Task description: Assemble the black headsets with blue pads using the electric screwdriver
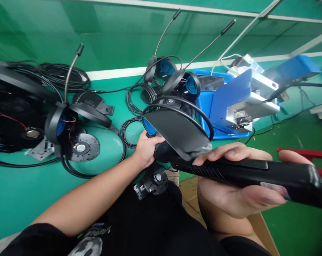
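Green workbench point(17, 199): left hand point(146, 150) gripping headset point(174, 131); right hand point(238, 192) closed around black handheld tool point(257, 170).

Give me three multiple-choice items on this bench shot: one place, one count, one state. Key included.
1. Where is the blue-and-silver machine?
A. Right of the headsets on the green bench
B. On the cardboard box
C. Among the cable coils at far left

2. How many upright boom microphones show?
A. Two
B. Three
C. Five

3. What is the right hand doing?
A. Lying flat on the bench
B. Holding nothing
C. Gripping a black vented handheld tool

1: A, it stands beyond the hands, right of the headsets.
2: B, three thin goosenecks rise.
3: C, fingers curl over the tool, palm beneath.
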Demonstrator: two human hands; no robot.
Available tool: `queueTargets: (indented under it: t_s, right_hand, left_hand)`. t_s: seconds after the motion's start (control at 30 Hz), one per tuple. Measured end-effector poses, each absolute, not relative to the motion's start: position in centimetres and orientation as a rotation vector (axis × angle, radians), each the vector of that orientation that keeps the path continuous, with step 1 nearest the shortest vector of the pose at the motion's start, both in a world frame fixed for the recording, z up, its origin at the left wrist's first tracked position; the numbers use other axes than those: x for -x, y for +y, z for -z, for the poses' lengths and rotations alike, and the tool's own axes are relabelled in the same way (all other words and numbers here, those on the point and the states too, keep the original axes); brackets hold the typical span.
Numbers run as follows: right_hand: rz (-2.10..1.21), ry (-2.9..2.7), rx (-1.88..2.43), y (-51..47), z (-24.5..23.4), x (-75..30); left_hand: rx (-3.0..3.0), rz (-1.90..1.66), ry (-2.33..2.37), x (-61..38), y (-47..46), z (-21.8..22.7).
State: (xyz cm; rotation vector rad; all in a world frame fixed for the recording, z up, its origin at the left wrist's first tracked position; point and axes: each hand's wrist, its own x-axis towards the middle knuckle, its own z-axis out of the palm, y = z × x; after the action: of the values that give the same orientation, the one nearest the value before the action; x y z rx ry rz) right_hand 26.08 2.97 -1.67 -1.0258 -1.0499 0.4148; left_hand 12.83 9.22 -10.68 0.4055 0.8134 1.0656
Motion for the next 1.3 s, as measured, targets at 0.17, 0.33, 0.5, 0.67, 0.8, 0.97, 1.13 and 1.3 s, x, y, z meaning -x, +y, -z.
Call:
queueTargets:
  t_s: [0.17,0.33,0.5,0.67,0.8,0.97,1.13,1.3]
  right_hand:
    - [-0.411,-1.057,1.012,3.1,1.7,-25.8]
    - [-0.442,-1.050,1.021,2.7,1.8,-25.5]
    - [-0.434,-1.069,1.027,2.6,1.7,-25.6]
    - [-0.415,-1.063,0.969,3.4,2.2,-25.3]
    - [-0.370,-1.058,0.931,3.3,2.0,-24.9]
    - [-0.512,-0.975,0.966,1.4,-1.3,-27.8]
    - [-0.137,-1.001,0.903,4.9,-3.1,-36.2]
    - [0.556,-0.713,0.741,12.7,-1.1,-43.5]
  left_hand:
    - [-0.426,-1.066,0.819,-12.6,9.4,10.7]
    - [-0.424,-1.064,0.786,-12.7,9.6,10.1]
    - [-0.412,-1.052,0.759,-12.9,9.6,10.4]
    - [-0.397,-1.055,0.771,-12.8,9.6,10.5]
    - [-0.379,-1.043,0.806,-12.7,9.5,10.2]
    - [-0.360,-1.043,0.894,-12.6,9.4,10.0]
    - [-0.411,-0.999,0.928,-12.6,9.5,9.8]
    - [-0.327,-1.035,0.882,-12.6,9.6,9.8]
